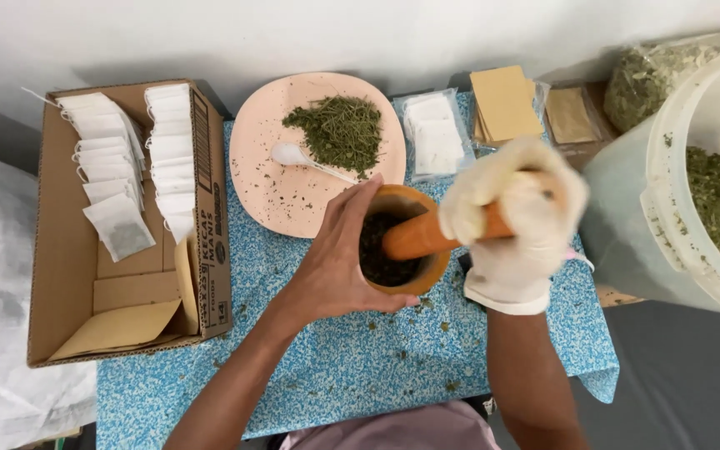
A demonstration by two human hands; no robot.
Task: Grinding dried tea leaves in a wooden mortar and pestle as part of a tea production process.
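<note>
Left hand [335, 258] cups mortar [402, 242]; gloved right hand [514, 221] grips pestle [422, 237] inside.

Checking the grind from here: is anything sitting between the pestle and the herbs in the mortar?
Nothing visible. The gloved right hand holds the pestle, whose tip is already in the dark herbs inside the mortar. The bare left hand grips the rim only.
</note>
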